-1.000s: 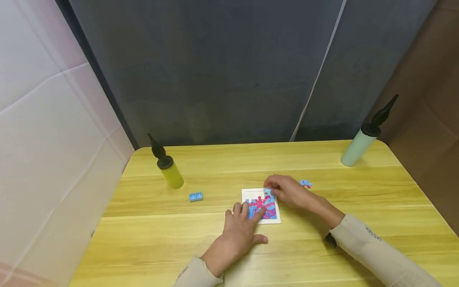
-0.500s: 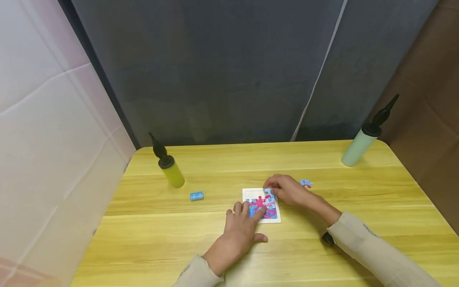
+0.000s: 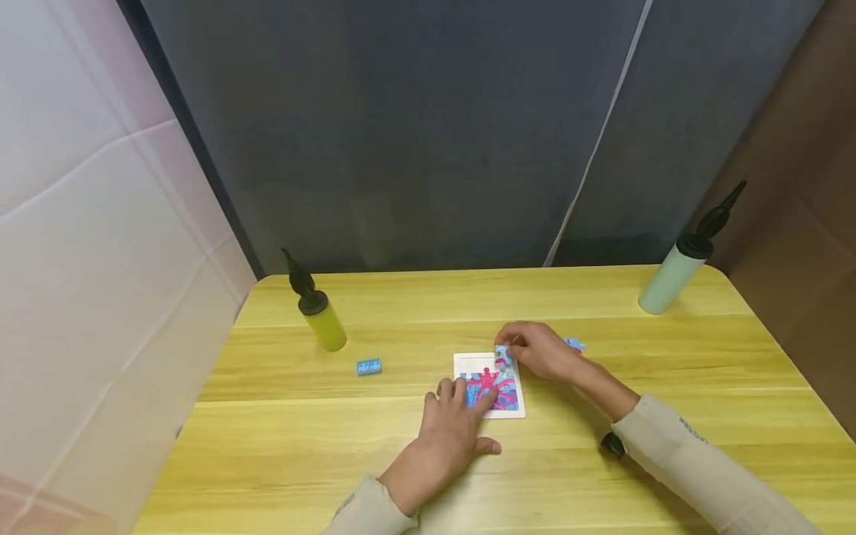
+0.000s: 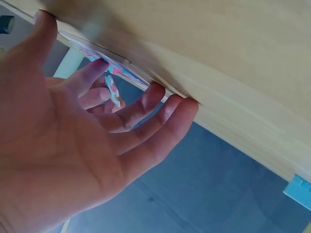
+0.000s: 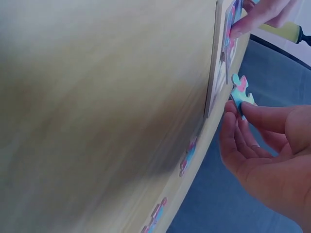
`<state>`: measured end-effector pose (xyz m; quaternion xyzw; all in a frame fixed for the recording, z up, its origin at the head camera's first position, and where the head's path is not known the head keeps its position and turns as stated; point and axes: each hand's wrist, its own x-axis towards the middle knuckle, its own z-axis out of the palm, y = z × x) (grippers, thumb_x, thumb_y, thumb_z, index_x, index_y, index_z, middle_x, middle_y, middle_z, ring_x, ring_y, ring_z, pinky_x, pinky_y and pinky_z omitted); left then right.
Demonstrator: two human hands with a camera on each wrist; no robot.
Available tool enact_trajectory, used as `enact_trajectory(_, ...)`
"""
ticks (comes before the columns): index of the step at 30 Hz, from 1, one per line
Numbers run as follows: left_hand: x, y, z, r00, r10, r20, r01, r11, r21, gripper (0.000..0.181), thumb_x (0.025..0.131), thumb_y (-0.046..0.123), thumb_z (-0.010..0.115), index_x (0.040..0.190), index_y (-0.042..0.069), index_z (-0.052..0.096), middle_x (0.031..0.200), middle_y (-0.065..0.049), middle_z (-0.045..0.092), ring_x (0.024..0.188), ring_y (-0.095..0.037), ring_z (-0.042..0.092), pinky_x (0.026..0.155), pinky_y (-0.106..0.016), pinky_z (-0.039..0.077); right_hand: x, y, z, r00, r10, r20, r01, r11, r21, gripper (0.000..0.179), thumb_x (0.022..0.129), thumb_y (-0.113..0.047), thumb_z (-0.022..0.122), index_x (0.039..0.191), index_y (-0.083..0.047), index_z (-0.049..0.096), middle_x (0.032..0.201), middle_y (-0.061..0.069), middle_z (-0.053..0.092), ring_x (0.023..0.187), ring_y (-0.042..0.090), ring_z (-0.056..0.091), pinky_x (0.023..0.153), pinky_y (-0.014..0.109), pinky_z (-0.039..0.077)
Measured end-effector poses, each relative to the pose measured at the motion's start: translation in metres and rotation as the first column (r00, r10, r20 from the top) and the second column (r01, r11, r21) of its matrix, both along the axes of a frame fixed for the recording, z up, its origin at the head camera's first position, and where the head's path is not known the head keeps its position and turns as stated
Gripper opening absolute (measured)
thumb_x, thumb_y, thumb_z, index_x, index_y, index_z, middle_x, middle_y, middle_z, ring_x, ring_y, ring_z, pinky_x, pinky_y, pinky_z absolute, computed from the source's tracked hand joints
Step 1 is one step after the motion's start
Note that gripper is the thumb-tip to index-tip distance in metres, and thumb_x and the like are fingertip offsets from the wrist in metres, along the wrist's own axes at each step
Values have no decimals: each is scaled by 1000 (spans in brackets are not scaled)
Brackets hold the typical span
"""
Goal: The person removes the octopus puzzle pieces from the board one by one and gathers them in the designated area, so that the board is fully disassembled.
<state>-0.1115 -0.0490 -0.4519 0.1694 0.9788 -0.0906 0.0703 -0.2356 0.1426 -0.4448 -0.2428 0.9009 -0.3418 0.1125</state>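
A white puzzle tray (image 3: 458, 366) lies on the table with a pink and blue picture partly filling it. My left hand (image 3: 449, 427) rests on it, fingers spread, the index finger on the assembled pieces (image 3: 503, 397). The other fingertips touch the tray's left edge and the table. My right hand (image 3: 543, 352) pinches a blue and pink puzzle piece (image 5: 241, 92) between thumb and fingers, above the tray's far right corner. In the right wrist view this piece is raised off the tray, tilted. Loose puzzle pieces (image 5: 187, 158) lie on the table beyond the tray, partly hidden by the right hand in the head view.
A small light-blue block (image 3: 368, 366) lies left of the tray. A yellow hand pump (image 3: 325, 327) stands at the back left, a pale green one (image 3: 671, 279) at the back right. Under the right sleeve shows a black object (image 3: 611, 445). A dark curtain (image 3: 401, 148) hangs behind the table.
My right hand has risen slightly, lifting the puzzle piece from the tray's far right corner, where it lay before. My left hand has stayed in place on the puzzle.
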Motion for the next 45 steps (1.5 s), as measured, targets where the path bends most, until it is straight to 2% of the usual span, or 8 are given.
enact_trajectory(8,5,-6,-1,997,-52,-59,54,998,38,82,86,78,55,158,43,38,124,-11,54,108,-26,49,89,-41,53,4,17,3,999,-44,-25,43,998,-35,15,100,-9,65,111,-11,75,106,7,72,90,18,62,78,30,53)
enact_trajectory(12,10,-12,-1,995,-78,-65,82,995,61,81,88,75,56,159,41,37,124,-12,54,108,-26,49,84,-37,50,5,31,8,997,-61,-39,60,998,-32,16,100,-8,63,112,-9,74,107,9,72,90,19,63,76,30,53)
enact_trajectory(20,22,-25,1,990,-124,-67,130,988,86,76,91,72,55,158,39,41,115,-10,52,105,-26,47,73,-30,39,5,53,16,993,-87,-76,86,996,-8,18,100,-7,62,115,-6,73,109,11,73,96,22,66,84,37,56)
enact_trajectory(22,25,-27,1,989,-133,-61,138,986,90,75,93,70,54,158,37,41,118,-12,52,110,-27,48,78,-32,43,4,57,17,993,-89,-74,88,996,-5,18,100,-6,62,115,-5,72,107,11,73,95,22,66,83,37,55)
enact_trajectory(25,29,-30,1,989,-138,-45,142,985,93,72,95,68,52,159,35,41,132,-18,54,126,-34,52,96,-40,49,3,62,17,993,-103,-55,103,995,0,15,100,-5,62,112,-5,72,103,10,73,92,20,64,80,33,55)
enact_trajectory(28,34,-31,1,990,-138,-30,141,986,87,70,97,66,50,159,34,40,146,-26,50,140,-41,49,110,-49,47,2,70,18,992,-120,-36,120,993,4,13,100,-5,62,109,-5,71,100,8,72,89,18,63,76,29,55)
enact_trajectory(35,37,-31,1,991,-136,-17,137,989,46,70,99,67,46,160,35,37,150,-26,48,142,-41,48,113,-49,47,-3,92,14,985,-161,-63,163,986,28,10,99,-5,64,106,-5,71,100,10,72,92,21,64,78,32,53)
enact_trajectory(45,34,-30,-1,992,-124,8,123,990,67,69,99,66,47,160,35,38,151,-27,46,143,-43,47,115,-51,45,-12,124,1,981,-183,-64,188,979,74,8,98,-3,64,102,-3,71,98,12,73,92,23,66,80,33,53)
